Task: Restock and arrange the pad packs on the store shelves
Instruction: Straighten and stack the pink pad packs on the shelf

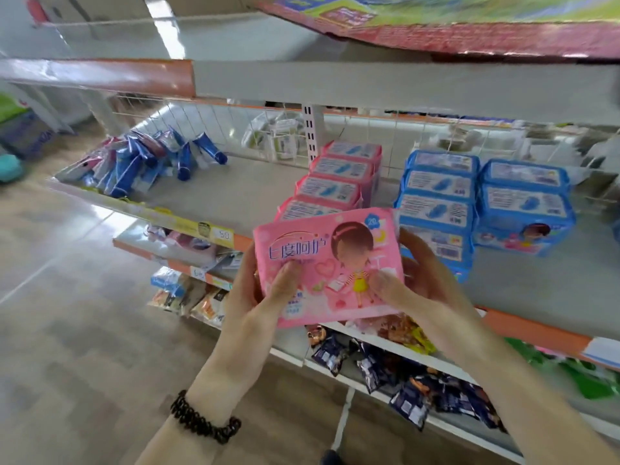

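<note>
While both hands hold one pink pad pack [327, 266] out in front of the grey shelf [241, 193], the goods around it crowd the middle tier. Just behind the pack, a row of pink packs [339, 177] runs back toward the wire backing [214, 122]. Beside them on the right stand two stacks of blue packs [436, 203], the nearer stack partly covered by the held pack and the right fingers. Well apart, at the left end of the same shelf, lies a loose heap of blue and white slim packets [144, 162]. A yellow price strip [198, 228] runs along the shelf edge below them.

That held pack is flat, glossy pink, tilted slightly, printed with blue characters, a cartoon girl in a yellow dress and a small "20" near its top edge. The left hand [258, 297] grips its left side, thumb pressed across the front; a dark beaded bracelet [204, 419] circles that wrist. The right hand [422, 283] grips the right side, thumb on the front, fingers curled behind it.

Lower shelves carry dark blue snack bags [409, 380] and orange wrappers, their print too blurred to read. A red-edged carton [469, 31] on the top shelf is cut off by the frame, and the items behind the wire backing are too hazy to name.
</note>
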